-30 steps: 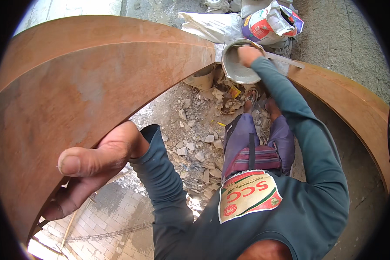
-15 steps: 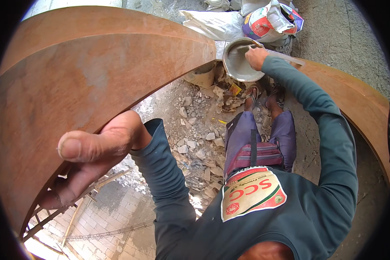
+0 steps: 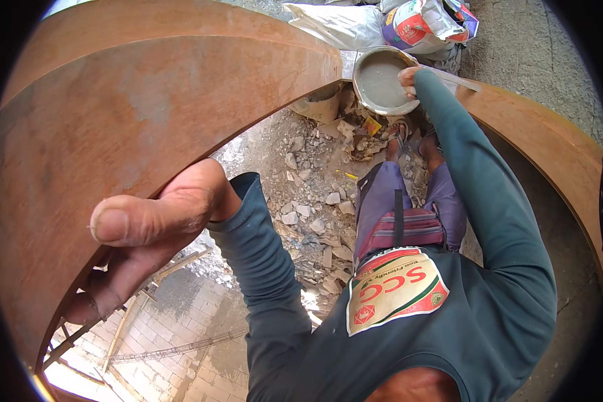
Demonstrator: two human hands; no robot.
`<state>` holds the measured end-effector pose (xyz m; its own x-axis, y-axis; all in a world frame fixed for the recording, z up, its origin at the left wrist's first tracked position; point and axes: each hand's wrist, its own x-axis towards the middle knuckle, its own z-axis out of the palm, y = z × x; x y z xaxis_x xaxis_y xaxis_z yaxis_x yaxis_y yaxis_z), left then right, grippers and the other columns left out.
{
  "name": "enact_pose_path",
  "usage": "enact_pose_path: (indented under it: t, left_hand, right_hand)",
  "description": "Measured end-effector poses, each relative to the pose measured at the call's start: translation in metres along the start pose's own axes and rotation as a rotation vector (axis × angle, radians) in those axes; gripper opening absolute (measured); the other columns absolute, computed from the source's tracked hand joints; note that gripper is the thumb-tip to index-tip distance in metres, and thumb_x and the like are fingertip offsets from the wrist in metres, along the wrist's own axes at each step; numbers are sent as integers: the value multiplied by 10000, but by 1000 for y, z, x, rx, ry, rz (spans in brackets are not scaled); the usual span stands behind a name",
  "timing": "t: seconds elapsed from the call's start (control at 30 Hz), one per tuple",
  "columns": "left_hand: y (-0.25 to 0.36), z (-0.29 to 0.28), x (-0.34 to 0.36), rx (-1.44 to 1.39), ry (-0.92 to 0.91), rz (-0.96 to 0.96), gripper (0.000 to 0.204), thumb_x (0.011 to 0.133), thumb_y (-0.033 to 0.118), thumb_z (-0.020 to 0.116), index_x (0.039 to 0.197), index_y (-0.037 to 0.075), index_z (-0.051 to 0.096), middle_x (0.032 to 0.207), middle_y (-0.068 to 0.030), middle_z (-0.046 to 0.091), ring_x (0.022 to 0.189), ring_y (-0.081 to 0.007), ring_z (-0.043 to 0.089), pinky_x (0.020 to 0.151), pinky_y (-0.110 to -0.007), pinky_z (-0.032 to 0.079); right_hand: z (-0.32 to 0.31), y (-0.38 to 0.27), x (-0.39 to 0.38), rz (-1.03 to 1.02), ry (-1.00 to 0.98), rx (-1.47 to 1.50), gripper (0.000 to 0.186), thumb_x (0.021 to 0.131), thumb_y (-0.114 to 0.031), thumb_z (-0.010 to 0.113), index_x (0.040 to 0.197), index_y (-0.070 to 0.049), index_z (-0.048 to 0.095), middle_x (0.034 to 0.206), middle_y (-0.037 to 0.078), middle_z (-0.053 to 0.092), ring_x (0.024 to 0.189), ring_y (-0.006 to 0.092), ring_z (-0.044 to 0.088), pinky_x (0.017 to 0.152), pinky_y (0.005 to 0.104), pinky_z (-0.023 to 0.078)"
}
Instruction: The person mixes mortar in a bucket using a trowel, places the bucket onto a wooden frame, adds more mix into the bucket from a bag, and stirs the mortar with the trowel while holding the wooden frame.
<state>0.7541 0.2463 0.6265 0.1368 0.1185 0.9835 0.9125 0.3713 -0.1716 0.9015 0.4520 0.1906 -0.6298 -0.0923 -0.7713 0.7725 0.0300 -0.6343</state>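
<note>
My left hand (image 3: 157,224) is close in view at the lower edge of a large brown, rusty-looking beam (image 3: 107,127). Its thumb is stretched out in front of the brown face and the fingers lie apart from it along the edge, partly hidden. At the far end of my reach, my right hand (image 3: 409,82) is closed at the right rim of a round bucket (image 3: 363,87). Wet grey mix (image 3: 382,72) fills much of that bucket. Whatever the right fingers hold is hidden from view.
White sacks (image 3: 345,27) and an opened printed bag (image 3: 419,30) lie behind the bucket. Another brown beam section (image 3: 536,127) curves away at right. Rubble (image 3: 308,201) covers the ground by my feet, next to a second, dirty bucket (image 3: 318,108). Paving (image 3: 174,328) shows far below at lower left.
My right hand has shifted right, from over the bucket's mouth to its right rim; the light tool-like piece seen in the mix earlier no longer shows. The left hand keeps its pose.
</note>
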Motion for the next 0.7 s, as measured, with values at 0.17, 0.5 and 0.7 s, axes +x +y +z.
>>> enact_pose_path:
  t: [0.17, 0.5, 0.7]
  left_hand:
    - [7, 12, -1, -57, -25, -30, 773, 830, 361, 621, 1364, -41, 232, 1200, -212, 408, 1088, -293, 481, 883, -445, 419]
    - [4, 10, -2, -12, 34, -70, 816, 819, 392, 627, 1378, -27, 205, 1222, -243, 388, 1131, -329, 470, 909, -455, 425]
    - [1, 4, 2, 12, 17, -64, 832, 812, 417, 627, 1378, -25, 208, 1247, -262, 358, 1138, -344, 470, 912, -457, 427]
  right_hand:
    - [16, 88, 36, 136, -81, 858, 111, 882, -120, 414, 815, -55, 474, 657, 44, 494, 521, 138, 504, 449, 263, 475]
    - [77, 74, -19, 63, -361, 1726, 322, 987, -303, 418, 1038, 12, 459, 724, 33, 475, 508, 57, 476, 362, 170, 409]
    - [108, 44, -131, -83, 298, 574, 254, 889, -274, 588, 962, -31, 577, 664, 49, 556, 477, 116, 522, 396, 283, 416]
